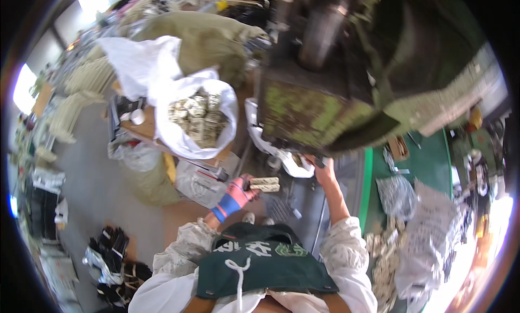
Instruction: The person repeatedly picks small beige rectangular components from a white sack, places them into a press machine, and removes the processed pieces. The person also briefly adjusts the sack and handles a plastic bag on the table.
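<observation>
My left hand (236, 193), in a pink and blue glove, is closed on the ends of two cream-coloured perforated strips (265, 184). The strips lie side by side and point to the right. Bare and reaching forward, my right hand (324, 172) is at the lower edge of the big green machine head (309, 115). Its fingers are curled by a small dark piece, partly hidden there; what it grips I cannot make out. Just left of that hand is a white bag (297, 167) with pale pieces inside. A larger white sack (233, 115) full of bundled cream pieces stands farther left.
Overhead, the machine's metal column (323, 37) fills the upper right. On the right, a green table (428, 156) carries a clear plastic bag (397, 196), loose cream strips (385, 259) and a large white sack (428, 232). Black bundles (108, 253) lie on the floor at left.
</observation>
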### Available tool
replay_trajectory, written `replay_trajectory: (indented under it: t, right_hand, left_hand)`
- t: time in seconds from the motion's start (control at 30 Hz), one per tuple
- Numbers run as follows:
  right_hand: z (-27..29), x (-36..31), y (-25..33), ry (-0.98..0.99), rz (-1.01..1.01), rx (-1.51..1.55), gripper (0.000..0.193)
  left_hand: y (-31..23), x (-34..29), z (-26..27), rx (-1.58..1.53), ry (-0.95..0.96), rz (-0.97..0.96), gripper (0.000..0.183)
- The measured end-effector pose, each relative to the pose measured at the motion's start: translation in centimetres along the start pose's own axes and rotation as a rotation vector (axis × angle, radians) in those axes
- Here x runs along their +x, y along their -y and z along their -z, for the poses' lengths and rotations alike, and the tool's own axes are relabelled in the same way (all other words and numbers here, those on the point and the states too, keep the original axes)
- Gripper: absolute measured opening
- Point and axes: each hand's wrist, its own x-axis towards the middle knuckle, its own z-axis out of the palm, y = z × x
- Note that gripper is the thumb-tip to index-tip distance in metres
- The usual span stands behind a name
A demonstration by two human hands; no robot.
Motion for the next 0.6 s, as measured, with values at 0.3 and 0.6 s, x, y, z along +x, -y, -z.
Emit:
replay_trajectory:
  t: [0.3,0.6]
  right_hand:
    - [-5.9,-7.2,11.5,0.054,-0.152,0.137,0.013]
    - [-9.9,-6.7,13.7,-0.029,1.378,-1.002,0.028]
  left_hand:
    - [-1.4,2.6,-0.6,-0.316,0.320,0.162,0.025]
    - [2.2,1.5,0.8,-0.333,0.213,0.177,0.022]
